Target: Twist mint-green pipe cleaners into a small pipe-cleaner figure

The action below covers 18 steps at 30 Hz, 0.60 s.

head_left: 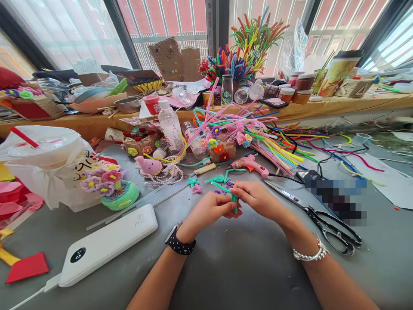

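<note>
My left hand (211, 211) and my right hand (254, 197) meet over the grey table. Both pinch a teal pipe cleaner (234, 199), which is bent, with one end sticking out to the upper left. My fingers hide part of its shape. Just beyond my hands lie more teal pipe cleaner pieces (219, 178) and small purple bits. A small pink and teal piece (195, 186) rests to their left. A pink glue gun (250, 165) lies behind my right hand, and large black-handled scissors (318, 221) lie to its right.
A white power bank (109, 245) with a cable lies at left, near a green pot of fuzzy flowers (121, 196) and a bagged drink cup (48, 159). Pipe cleaners (274, 146) pile up behind. A partly blurred dark object (335, 198) lies right. Bottles and jars line the window ledge (190, 115).
</note>
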Each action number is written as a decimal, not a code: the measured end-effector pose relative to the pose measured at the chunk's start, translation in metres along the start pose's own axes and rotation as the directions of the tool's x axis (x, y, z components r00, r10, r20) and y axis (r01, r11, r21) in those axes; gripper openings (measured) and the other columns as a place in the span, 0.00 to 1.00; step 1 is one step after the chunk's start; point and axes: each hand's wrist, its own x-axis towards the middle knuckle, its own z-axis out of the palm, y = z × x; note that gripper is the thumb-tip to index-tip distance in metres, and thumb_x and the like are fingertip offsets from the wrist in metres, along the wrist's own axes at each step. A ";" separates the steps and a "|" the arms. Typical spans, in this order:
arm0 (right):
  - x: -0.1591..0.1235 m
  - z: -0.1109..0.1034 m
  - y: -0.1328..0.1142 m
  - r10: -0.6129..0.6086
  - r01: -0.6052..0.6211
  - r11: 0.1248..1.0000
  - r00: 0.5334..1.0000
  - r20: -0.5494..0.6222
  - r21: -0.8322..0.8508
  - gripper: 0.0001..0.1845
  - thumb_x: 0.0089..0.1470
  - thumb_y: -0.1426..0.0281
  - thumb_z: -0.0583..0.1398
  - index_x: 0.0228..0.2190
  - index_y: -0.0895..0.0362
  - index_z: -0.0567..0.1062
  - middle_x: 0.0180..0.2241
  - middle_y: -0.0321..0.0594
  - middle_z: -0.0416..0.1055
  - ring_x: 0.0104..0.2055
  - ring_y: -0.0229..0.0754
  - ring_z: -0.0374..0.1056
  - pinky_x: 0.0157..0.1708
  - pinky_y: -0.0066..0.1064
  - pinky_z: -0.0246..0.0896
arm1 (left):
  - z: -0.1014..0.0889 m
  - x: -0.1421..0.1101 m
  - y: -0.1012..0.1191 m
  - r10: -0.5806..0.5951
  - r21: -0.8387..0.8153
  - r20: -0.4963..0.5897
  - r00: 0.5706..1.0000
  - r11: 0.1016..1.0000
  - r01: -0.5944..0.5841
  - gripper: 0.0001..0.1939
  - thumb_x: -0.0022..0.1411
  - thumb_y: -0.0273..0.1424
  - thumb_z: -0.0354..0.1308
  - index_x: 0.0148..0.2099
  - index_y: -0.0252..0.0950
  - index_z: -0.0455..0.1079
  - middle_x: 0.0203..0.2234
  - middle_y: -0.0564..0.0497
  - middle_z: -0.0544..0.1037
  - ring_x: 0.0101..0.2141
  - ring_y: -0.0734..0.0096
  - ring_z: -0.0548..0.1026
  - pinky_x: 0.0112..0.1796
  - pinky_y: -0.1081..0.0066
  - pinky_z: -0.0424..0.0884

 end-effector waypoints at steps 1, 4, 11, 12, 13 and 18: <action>0.000 -0.001 0.000 0.000 0.000 1.000 1.000 -0.001 -0.014 0.18 0.58 0.65 0.47 0.18 0.58 0.61 0.19 0.32 0.61 0.23 0.33 0.56 0.24 0.24 0.46 | 0.000 0.000 0.000 -0.002 0.010 0.007 1.000 1.000 0.002 0.15 0.53 0.37 0.53 0.28 0.29 0.72 0.27 0.46 0.77 0.29 0.69 0.74 0.33 0.72 0.69; -0.001 -0.003 0.001 -0.015 0.016 0.999 1.000 0.013 -0.037 0.18 0.58 0.64 0.47 0.19 0.58 0.60 0.19 0.31 0.57 0.23 0.33 0.54 0.23 0.24 0.45 | -0.003 -0.002 0.002 0.021 0.040 0.048 0.999 0.999 -0.023 0.15 0.54 0.36 0.52 0.30 0.29 0.72 0.27 0.46 0.77 0.30 0.71 0.73 0.33 0.73 0.67; -0.003 -0.007 0.002 -0.021 0.021 1.000 0.999 0.028 -0.008 0.19 0.58 0.62 0.46 0.19 0.58 0.59 0.19 0.31 0.54 0.23 0.33 0.51 0.23 0.25 0.44 | -0.009 -0.006 0.003 0.042 -0.002 -0.062 0.997 0.999 -0.042 0.09 0.50 0.33 0.58 0.28 0.31 0.70 0.22 0.53 0.73 0.26 0.77 0.68 0.29 0.77 0.62; -0.003 -0.007 0.002 -0.026 0.026 1.000 0.999 0.033 0.005 0.19 0.57 0.62 0.46 0.19 0.58 0.59 0.19 0.31 0.54 0.23 0.33 0.51 0.23 0.25 0.44 | -0.009 -0.006 0.003 0.036 -0.023 -0.059 0.998 0.999 -0.037 0.09 0.49 0.33 0.58 0.28 0.31 0.70 0.22 0.53 0.72 0.25 0.77 0.68 0.28 0.77 0.62; -0.003 -0.007 0.002 -0.029 0.028 0.999 0.999 0.036 0.026 0.19 0.57 0.61 0.46 0.19 0.58 0.59 0.19 0.31 0.54 0.23 0.33 0.51 0.23 0.25 0.44 | -0.010 -0.006 0.004 0.033 -0.044 -0.046 0.998 0.998 -0.035 0.09 0.49 0.33 0.59 0.28 0.31 0.69 0.22 0.54 0.72 0.25 0.77 0.67 0.28 0.77 0.62; -0.005 -0.007 0.001 -0.016 0.000 0.972 0.998 0.064 0.237 0.20 0.57 0.59 0.46 0.19 0.57 0.58 0.18 0.30 0.52 0.22 0.32 0.49 0.21 0.24 0.44 | -0.010 -0.008 0.006 0.051 -0.115 0.019 0.998 0.992 -0.049 0.09 0.49 0.33 0.59 0.27 0.31 0.69 0.21 0.55 0.70 0.24 0.78 0.65 0.28 0.77 0.60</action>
